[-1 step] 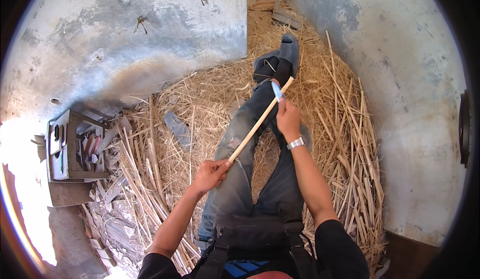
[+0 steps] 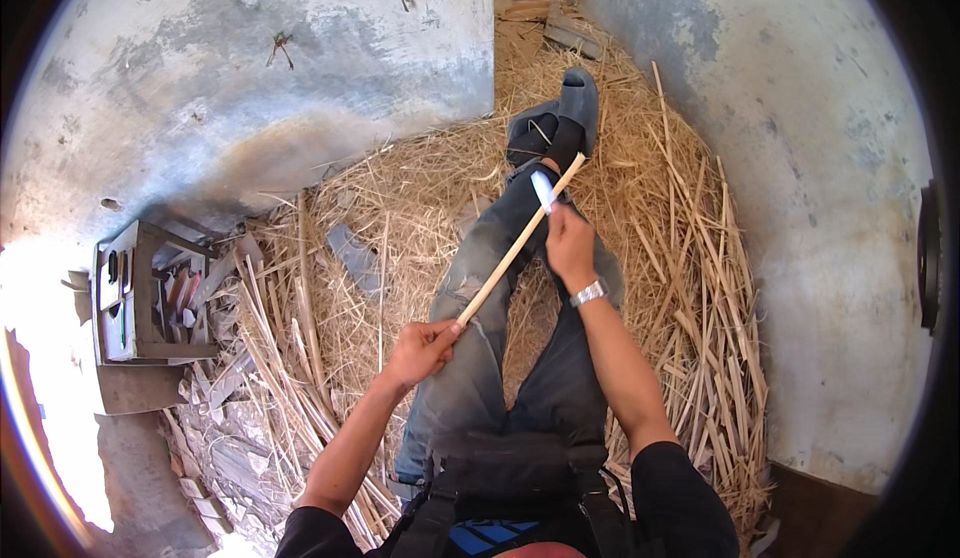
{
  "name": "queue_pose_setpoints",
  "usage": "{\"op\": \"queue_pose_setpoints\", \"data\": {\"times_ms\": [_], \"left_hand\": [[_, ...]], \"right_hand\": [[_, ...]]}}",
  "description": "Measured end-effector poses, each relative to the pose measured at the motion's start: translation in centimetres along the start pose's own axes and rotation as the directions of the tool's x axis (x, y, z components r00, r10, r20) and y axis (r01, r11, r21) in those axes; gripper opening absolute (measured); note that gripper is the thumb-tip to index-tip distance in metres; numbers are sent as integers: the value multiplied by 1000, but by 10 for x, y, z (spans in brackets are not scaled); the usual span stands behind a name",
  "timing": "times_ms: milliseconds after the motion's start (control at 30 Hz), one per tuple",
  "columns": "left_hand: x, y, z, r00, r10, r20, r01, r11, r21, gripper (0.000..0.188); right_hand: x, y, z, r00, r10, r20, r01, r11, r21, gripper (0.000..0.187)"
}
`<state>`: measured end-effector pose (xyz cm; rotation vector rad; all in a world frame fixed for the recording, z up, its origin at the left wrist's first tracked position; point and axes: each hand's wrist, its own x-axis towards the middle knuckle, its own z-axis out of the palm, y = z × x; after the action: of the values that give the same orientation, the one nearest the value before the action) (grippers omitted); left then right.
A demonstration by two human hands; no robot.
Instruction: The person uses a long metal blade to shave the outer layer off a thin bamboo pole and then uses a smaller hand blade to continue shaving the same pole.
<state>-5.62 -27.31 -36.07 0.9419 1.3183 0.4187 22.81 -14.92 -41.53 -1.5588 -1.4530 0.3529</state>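
Observation:
A long pale stick (image 2: 511,255), like a split strip of cane or bamboo, slants across my outstretched legs (image 2: 470,368). Its near end is pinched between the thumb and fingers of my left hand (image 2: 422,351), above my thigh. Farther along, my right hand (image 2: 571,246) is closed on a knife whose bright blade (image 2: 543,190) lies against the stick, not far from its far end. The knife's handle is hidden in my fingers. A silver watch (image 2: 590,292) circles my right wrist. My crossed feet, in grey slippers (image 2: 578,98), rest beyond the stick's tip.
Straw and shavings (image 2: 420,198) cover the floor around my legs. Long split strips (image 2: 700,358) lie piled on the right, with more strips (image 2: 300,378) on the left. A small wooden cabinet (image 2: 150,350) holding odds and ends stands at left. Walls (image 2: 250,88) rise ahead and at right.
My right hand and the knife have slid a little toward me and to the left along the stick. My left hand and the stick have hardly moved.

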Motion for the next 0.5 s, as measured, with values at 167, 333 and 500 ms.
{"op": "queue_pose_setpoints", "data": {"times_ms": [167, 333, 500], "left_hand": [[4, 2, -7, 997, -17, 74, 27, 989, -142, 35], [12, -9, -12, 989, 9, 149, 25, 973, -227, 35], [23, -4, -11, 980, 17, 200, 44, 954, -295, 37]], "right_hand": [[-58, -23, 5, 978, 79, 191, -85, 996, 25, 32], [-24, -12, -6, 974, -114, 197, 98, 991, 88, 34], [-25, -7, 4, 995, -59, 78, 52, 994, 93, 36]]}}
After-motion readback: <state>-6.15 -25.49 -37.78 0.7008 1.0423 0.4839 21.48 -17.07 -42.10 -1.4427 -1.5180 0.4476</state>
